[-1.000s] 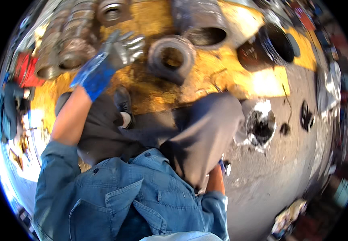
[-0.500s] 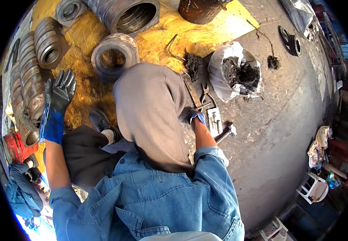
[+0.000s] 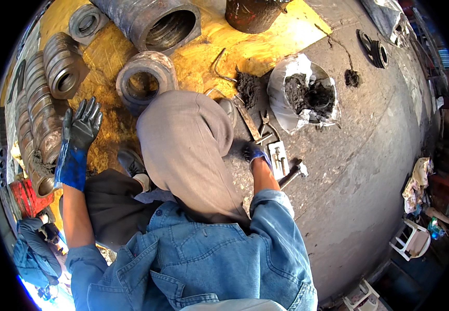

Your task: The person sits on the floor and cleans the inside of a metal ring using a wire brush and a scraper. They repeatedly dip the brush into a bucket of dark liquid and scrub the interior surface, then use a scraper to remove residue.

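Head view: we've got our left hand (image 3: 81,128), gloved in blue and black, with fingers spread wide, and a ribbed brown metal cylinder (image 3: 44,111) just left of it. Our right hand (image 3: 255,153) is gloved too, but we can't tell if it's gripping anything; a white rectangular tray (image 3: 276,149) sits just right of it, with a dark-handled metal hammer (image 3: 289,178) a bit further right.

Since a second ago the view has swung rightward, bringing the metal ring (image 3: 166,72) to the upper left and the white bag (image 3: 282,96) nearer the centre. The left hand (image 3: 81,129), tilted right then, points up the left side. The right hand (image 3: 254,152) and pliers (image 3: 264,118) have come into view.
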Demonstrator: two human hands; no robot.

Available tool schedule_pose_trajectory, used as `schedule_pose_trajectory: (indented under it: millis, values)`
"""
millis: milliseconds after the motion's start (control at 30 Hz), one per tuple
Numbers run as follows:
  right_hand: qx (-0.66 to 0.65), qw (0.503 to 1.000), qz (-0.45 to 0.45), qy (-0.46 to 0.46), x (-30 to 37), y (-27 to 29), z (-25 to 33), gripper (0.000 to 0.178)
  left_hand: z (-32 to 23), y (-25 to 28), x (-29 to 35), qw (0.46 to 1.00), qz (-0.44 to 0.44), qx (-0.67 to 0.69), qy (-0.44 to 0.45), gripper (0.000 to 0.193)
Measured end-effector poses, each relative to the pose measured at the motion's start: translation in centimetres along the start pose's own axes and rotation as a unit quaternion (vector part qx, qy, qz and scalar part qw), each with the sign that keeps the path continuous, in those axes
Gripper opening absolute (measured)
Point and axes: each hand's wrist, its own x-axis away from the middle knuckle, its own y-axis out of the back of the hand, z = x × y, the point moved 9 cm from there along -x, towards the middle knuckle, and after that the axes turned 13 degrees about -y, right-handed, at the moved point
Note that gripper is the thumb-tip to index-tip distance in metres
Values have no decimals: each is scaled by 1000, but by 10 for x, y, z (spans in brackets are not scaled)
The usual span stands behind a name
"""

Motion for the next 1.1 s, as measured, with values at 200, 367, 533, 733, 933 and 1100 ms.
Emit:
schedule_pose_trajectory:
  millis: [200, 367, 533, 733, 933, 1100]
  values:
    - [-281, 844, 446, 97, 40, -1, 16, 15, 3, -14, 7, 998, 65, 8, 16, 65]
    - [-357, 898, 215, 141, 85, 45, 10, 19, -3, -26, 18, 995, 95, 13, 5, 69]
    - [-311, 869, 233, 306, 135, 72, 26, 34, -7, -32, 21, 992, 128, 8, -6, 69]
    - [-258, 841, 263, 396, 250, 95, 63, 26, -27, -28, 33, 991, 126, 11, -34, 69]
    - [-208, 786, 179, 555, 378, 135, 57, 44, -44, -29, 44, 992, 108, 26, -53, 68]
    - [-159, 852, 185, 464, 310, 116, 127, 42, -45, -21, 39, 995, 84, 30, -44, 61]
